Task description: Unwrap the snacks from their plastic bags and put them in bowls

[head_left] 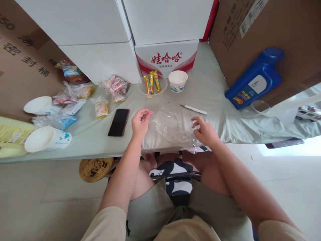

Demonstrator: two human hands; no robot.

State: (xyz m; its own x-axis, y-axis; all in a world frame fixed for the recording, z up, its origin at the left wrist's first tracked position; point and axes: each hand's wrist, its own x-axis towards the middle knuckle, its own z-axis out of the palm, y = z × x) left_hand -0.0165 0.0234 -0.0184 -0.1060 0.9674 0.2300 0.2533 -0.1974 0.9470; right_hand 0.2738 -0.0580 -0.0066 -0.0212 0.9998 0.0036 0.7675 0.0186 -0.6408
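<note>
A crumpled sheet of clear plastic film [167,125] lies spread on the cloth-covered table, its near end hanging over the front edge. My left hand [140,123] is at its left side, thumb and fingers pinched together at the film's edge. Over on the right, my right hand [206,133] hovers by the film with its fingers curled but apart, holding nothing I can see. Behind it lies a white pen-like cutter [193,109] with a thin dark tip. A black phone [118,122] rests left of my left hand.
Farther back are a clear shallow bowl [164,87] with several yellow snack sticks [151,82] and a white paper cup [178,81]. Wrapped snacks [115,87] and paper bowls [47,139] stand left. A blue bottle [255,80] leans right. Boxes [165,57] line the back.
</note>
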